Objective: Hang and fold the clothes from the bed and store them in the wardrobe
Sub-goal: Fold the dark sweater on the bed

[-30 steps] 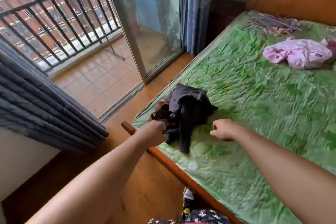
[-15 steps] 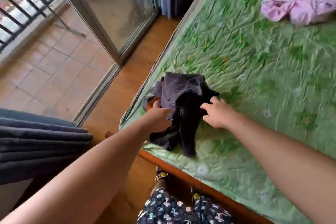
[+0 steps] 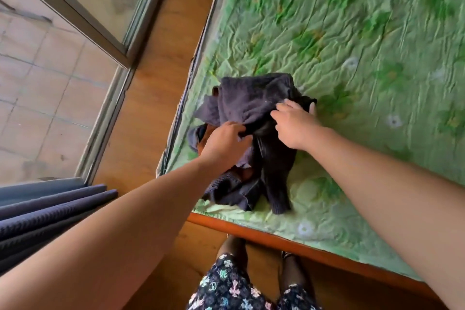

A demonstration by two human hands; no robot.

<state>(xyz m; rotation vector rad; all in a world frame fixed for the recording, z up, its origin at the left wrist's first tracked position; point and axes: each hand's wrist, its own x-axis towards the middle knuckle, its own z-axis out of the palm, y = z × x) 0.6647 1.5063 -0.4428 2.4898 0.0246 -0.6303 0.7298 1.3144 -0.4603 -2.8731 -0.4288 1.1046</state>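
Note:
A crumpled dark purple-grey garment with an orange-brown lining lies in a heap near the bed's left corner, on the green floral bedspread. My left hand sits on the heap's left side, its fingers curled into a fold of the dark cloth. My right hand lies on the heap's right side with the fingers spread over the fabric and the thumb reaching past its far edge.
The bed's wooden foot rail runs along the near edge, right in front of my legs. A strip of wooden floor separates the bed from the sliding glass door. Folded blue-grey curtains hang at the lower left.
The view has tilted down and closer to the bed. Both hands moved forward onto the dark heap; the right one now lies on top of it. The pink clothes have left the view.

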